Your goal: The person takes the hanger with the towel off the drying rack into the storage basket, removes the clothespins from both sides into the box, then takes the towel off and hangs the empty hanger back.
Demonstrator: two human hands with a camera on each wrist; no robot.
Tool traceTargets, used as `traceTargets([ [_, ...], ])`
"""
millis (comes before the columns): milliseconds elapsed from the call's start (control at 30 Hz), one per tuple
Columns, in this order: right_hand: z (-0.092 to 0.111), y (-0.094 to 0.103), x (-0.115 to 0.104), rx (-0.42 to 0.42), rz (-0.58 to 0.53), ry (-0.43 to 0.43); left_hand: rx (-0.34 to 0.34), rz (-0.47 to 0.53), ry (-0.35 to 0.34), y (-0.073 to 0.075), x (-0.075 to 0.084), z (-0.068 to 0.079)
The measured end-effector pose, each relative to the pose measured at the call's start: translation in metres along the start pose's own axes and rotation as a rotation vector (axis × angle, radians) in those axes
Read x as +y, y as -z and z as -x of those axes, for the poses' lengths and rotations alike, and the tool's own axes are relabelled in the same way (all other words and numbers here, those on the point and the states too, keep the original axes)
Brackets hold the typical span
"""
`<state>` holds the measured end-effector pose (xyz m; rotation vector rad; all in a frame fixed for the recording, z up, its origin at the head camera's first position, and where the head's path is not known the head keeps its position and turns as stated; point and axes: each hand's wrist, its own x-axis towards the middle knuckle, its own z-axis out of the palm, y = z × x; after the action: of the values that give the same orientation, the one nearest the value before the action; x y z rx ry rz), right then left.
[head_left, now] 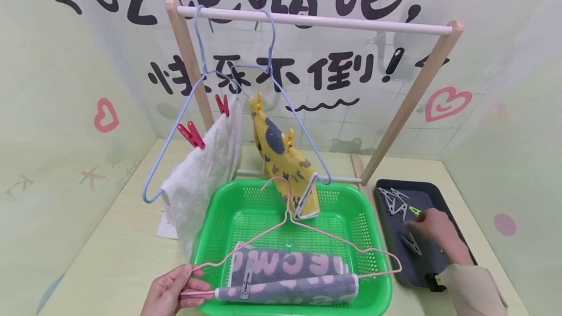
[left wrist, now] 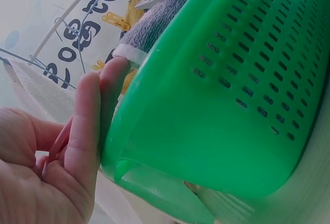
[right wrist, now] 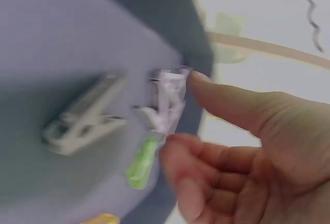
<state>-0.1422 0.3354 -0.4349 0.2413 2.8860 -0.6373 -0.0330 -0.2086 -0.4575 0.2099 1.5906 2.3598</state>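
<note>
My left hand [head_left: 175,286] grips the left end of a pink hanger [head_left: 325,231]; in the left wrist view the fingers [left wrist: 82,126] lie beside the basket rim. A grey-purple towel [head_left: 285,291] with pink lettering is folded over the hanger's lower bar. One grey clothespin [head_left: 247,279] is clipped on the towel. Over the dark tray [head_left: 401,257] at the right, my right hand [head_left: 441,233] is near a green clothespin [head_left: 414,211] and several grey clothespins [right wrist: 167,97]. In the right wrist view its thumb and fingertips are apart, with no clothespin seen between them.
A green basket [head_left: 382,277] stands under the towel. Behind it is a rack with a white rod [head_left: 325,21]. Two blue hangers [head_left: 171,135] hang there, bearing a white towel [head_left: 206,169] with red clothespins and a yellow cloth [head_left: 285,160] with yellow ones.
</note>
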Motion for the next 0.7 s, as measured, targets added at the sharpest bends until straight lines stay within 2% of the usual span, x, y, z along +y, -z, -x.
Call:
traceTargets([
  [200, 0.022, 0.016, -0.025, 0.228, -0.065, 0.163, 0.001, -0.007, -0.008, 0.001, -0.002, 0.0],
  [333, 0.04, 0.019, -0.053, 0.309, -0.08, 0.258, 0.019, -0.027, 0.0, 0.0, -0.001, 0.001],
  [500, 0.061, 0.018, -0.091, 0.346, -0.104, 0.368, 0.03, -0.036, 0.014, 0.001, -0.002, 0.001],
  [633, 0.073, 0.011, -0.12, 0.324, -0.167, 0.502, 0.042, -0.047, 0.021, 0.001, -0.002, 0.002],
  [700, 0.078, 0.005, -0.134, 0.287, -0.204, 0.578, 0.049, -0.054, 0.021, 0.001, -0.002, 0.002],
])
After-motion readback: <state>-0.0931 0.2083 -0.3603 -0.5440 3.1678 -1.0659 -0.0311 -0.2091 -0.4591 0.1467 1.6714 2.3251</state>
